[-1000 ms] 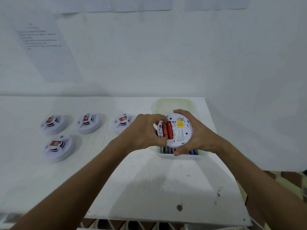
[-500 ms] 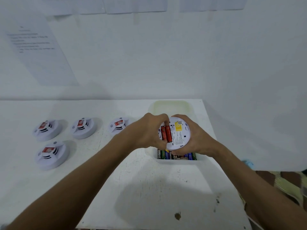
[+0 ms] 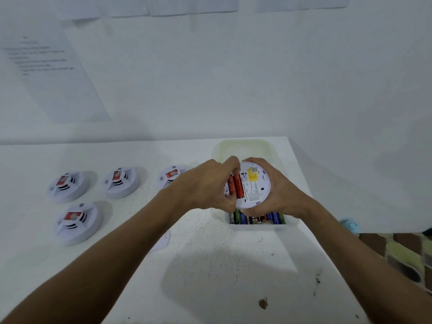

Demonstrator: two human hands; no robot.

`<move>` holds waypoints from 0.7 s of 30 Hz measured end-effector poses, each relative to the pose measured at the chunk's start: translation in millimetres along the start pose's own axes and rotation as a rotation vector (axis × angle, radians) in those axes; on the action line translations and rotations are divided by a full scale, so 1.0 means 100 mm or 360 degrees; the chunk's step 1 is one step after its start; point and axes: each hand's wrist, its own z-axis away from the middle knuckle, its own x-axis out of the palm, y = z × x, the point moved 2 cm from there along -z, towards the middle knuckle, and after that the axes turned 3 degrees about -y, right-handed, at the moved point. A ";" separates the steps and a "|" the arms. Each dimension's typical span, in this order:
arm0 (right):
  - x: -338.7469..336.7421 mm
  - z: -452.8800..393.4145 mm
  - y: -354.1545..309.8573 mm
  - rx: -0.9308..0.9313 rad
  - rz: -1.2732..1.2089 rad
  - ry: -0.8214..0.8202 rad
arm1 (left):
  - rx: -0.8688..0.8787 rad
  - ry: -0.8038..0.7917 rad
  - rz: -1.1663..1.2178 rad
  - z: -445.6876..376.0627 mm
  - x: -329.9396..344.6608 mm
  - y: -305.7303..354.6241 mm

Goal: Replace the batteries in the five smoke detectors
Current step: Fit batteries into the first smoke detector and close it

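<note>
White surface below, my right fingers hold the smoke detector, left fingers pinch its red batteries; pulling crooked could fling one.

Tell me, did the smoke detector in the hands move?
No. The detector still sits over the middle of the battery tray, just as before; only the camera shifted.
</note>
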 end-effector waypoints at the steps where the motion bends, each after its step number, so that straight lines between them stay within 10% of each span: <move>1: 0.00 -0.01 0.00 0.0004 -0.0008 -0.0004 | 0.0017 0.0036 -0.0006 0.01 0.00 -0.01; 21: -0.19 0.00 0.06 0.0069 -0.0073 0.0039 | 0.0069 0.0209 0.0442 -0.07 0.20 -0.10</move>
